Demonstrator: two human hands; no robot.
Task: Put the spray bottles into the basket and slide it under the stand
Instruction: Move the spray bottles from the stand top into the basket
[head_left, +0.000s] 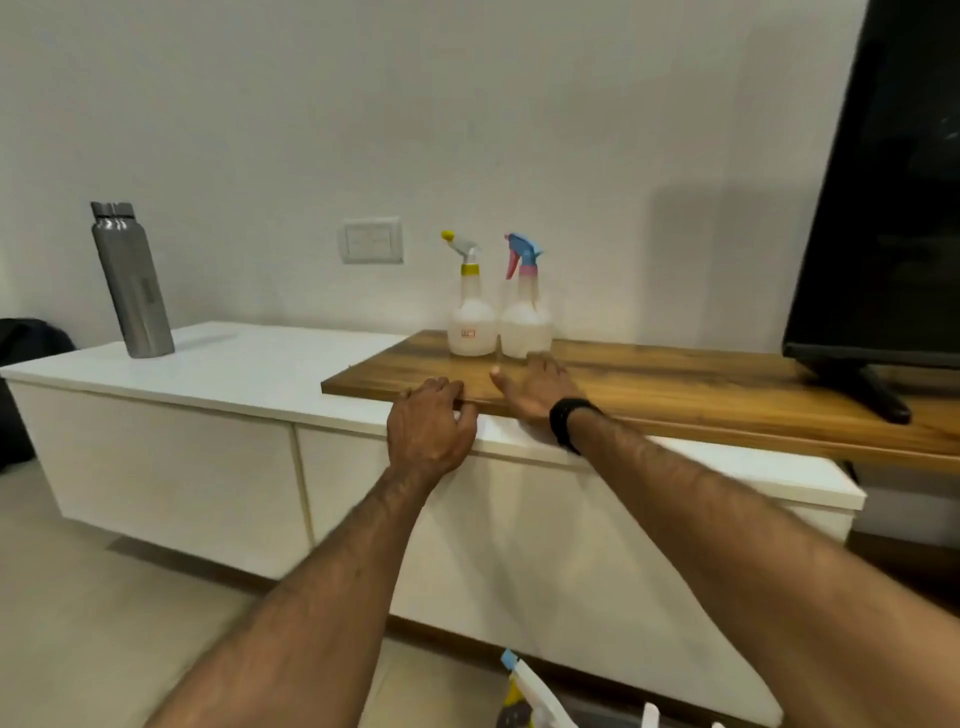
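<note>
Hands both empty: your left hand (431, 431) curls loosely at the table (675, 389) edge, right hand (535, 387) spread, just short of two upright spray bottles (471, 312) standing side by side.

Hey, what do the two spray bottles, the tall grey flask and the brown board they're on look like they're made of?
The two spray bottles look like cloudy translucent plastic with coloured plastic triggers. The tall grey flask seems brushed metal, probably steel, judging by its dull sheen. The brown board shows wood grain with a slight gloss; whether it is solid wood or laminate can't be told.
</note>
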